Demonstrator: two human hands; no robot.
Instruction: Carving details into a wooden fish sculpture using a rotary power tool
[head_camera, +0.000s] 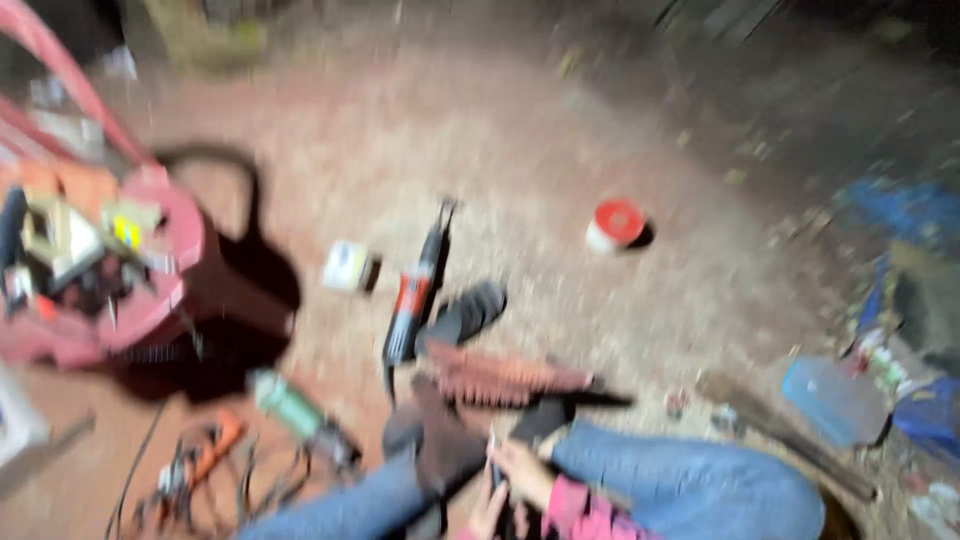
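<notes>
You sit on bare reddish ground (560, 130), lit brightly in the middle and dark at the edges, and the whole view is blurred. At your left stands a big red bin (150, 290) crammed with boxes and odd parts. Your legs in blue jeans (690, 485) fill the bottom of the view. Just ahead of your knees lies a reddish finned metal part (510, 378), with a black sandal (465, 312) just behind it. Beside the sandal lies a red and black power tool (415, 295), pointing away from you. Nearer your left knee lies a green power tool (295, 410), with an orange tool and tangled cables (205, 460) beside it. A clear plastic bottle (835, 400) lies among blue clutter on your right. Farther out stands a red and white roll of tape (615, 224), and a small white box (350, 265) lies near the bin. Your right hand (522, 468), in a pink sleeve, and your left hand (488, 512) meet between your knees around a small dark object (497, 472); I cannot tell how firmly either one grasps it.
</notes>
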